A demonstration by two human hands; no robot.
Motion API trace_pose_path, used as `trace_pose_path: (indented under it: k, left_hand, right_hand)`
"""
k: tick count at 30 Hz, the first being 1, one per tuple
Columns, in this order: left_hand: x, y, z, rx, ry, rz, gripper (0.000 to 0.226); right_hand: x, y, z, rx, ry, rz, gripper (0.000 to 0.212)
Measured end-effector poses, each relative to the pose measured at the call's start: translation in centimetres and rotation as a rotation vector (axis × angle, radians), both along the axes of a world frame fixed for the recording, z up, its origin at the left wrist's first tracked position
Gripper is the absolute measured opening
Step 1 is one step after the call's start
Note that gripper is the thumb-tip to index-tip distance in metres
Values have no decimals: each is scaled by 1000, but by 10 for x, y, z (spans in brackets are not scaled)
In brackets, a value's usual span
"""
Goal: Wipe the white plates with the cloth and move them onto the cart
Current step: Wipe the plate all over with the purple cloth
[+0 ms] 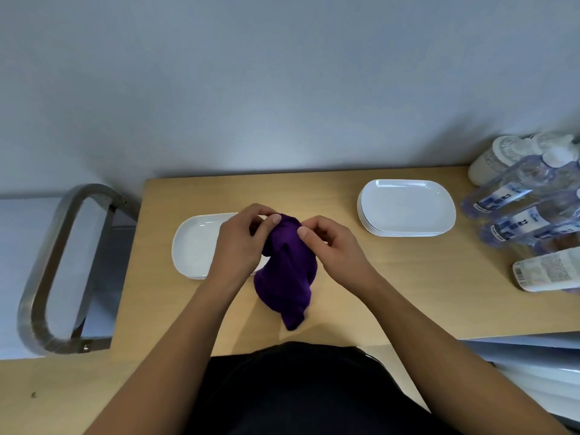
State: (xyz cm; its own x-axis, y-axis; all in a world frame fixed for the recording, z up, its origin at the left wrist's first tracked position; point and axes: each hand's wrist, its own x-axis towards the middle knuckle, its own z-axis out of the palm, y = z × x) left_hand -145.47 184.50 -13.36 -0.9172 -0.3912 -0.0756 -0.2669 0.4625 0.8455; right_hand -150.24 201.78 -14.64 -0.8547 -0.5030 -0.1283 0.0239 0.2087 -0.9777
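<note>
The light wooden bench [392, 293] carries a single white plate [194, 249] at 9 o'clock. A stack of white plates [408, 205] sits at 2 o'clock, well apart from it. At 3 o'clock, along the right edge, clear labelled bottles [518, 189] crowd together, with a white labelled bottle [546, 273] lying just beside them at 4 o'clock.

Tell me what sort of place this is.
Probably a back-of-house service area of a canteen or restaurant. A stack of identical white plates sits on a plain wooden table, a steel cart stands beside it, and bottled water is bunched at the table's end.
</note>
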Motion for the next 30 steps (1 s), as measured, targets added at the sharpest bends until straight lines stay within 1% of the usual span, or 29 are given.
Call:
trace_pose_path:
  k: [3, 5, 6, 7, 9, 10, 12, 14, 17, 20, 22, 26, 28, 30]
  left_hand:
    - [11, -26, -7, -75, 11, 62, 14]
    - [20, -51, -16, -147, -18, 89, 14]
    - [25, -65, -21, -188, -42, 99, 14]
    - [31, -78, -26, -228, -67, 104, 15]
    - [41, -103, -37, -287, -113, 104, 17]
    - [45, -114, -43, -295, -135, 105, 18]
    - [52, -132, -52, -287, -173, 123, 21]
    - [57, -147, -59, -267, -209, 156, 26]
    - [60, -164, -66, -206, -252, 167, 32]
    - [58, -173, -72, -143, -267, 110, 22]
    - [56, -176, -73, -77, -251, 95, 15]
    - [52, -186, -73, 38, -272, 79, 13]
    - [51, -190, -76, 71, -284, 77, 13]
    - [49, -194, -78, 98, -297, 70, 16]
  right_hand:
    - [8, -26, 5, -21, 19, -105, 11]
    - [16, -48, 5, -18, 61, -180, 4]
    - [21, -60, 3, 6, 93, -193, 4]
    - [25, -72, 0, 52, 139, -183, 10]
    - [30, -93, -13, 212, 258, -87, 19]
    - [32, -102, -23, 309, 313, -11, 22]
    - [36, -115, -44, 475, 363, 128, 29]
    - [40, -122, -61, 596, 397, 190, 34]
    - [45, -126, -70, 724, 520, 191, 31]
    - [48, -125, -77, 805, 649, 110, 27]
    - [51, -128, -82, 831, 651, -7, 31]
    - [48, -162, -85, 797, 468, -295, 37]
    - [45, -184, -86, 807, 384, -342, 41]
    - [46, -204, -87, 811, 380, -321, 43]
